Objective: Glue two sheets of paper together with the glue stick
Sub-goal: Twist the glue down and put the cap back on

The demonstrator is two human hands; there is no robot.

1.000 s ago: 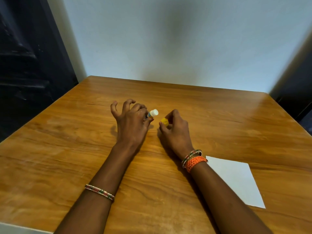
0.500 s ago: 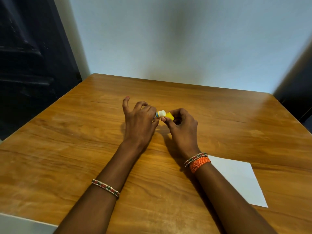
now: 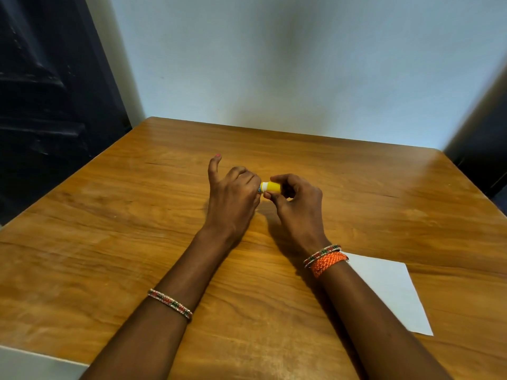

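Two hands meet over the middle of a wooden table [image 3: 109, 242], working on one small glue stick [image 3: 264, 187] held between them. The left hand [image 3: 233, 198] has its fingers curled around the body of the stick, most of which is hidden inside the grip; only a short white section with a bit of blue shows at the edge of the fist. Its little finger sticks up and away from the rest, with pink polish on the nail. The right hand [image 3: 297, 207] pinches the yellow cap [image 3: 273, 187] between thumb and bent fingers, and the cap sits against the white end of the stick. Whether the cap is fully seated I cannot tell. The stick lies roughly level, pointing from left to right, just above the tabletop.

One white sheet of paper [image 3: 389, 292] lies flat on the table near the right edge, beside the right forearm and well apart from the hands. Whether it is a single sheet or two stacked cannot be made out.

A beaded bangle [image 3: 170, 303] circles the left forearm. On the right wrist sit another beaded bangle [image 3: 322, 253] and an orange braided band [image 3: 327, 263], touching each other. Behind the table stands a pale wall [image 3: 274, 64].
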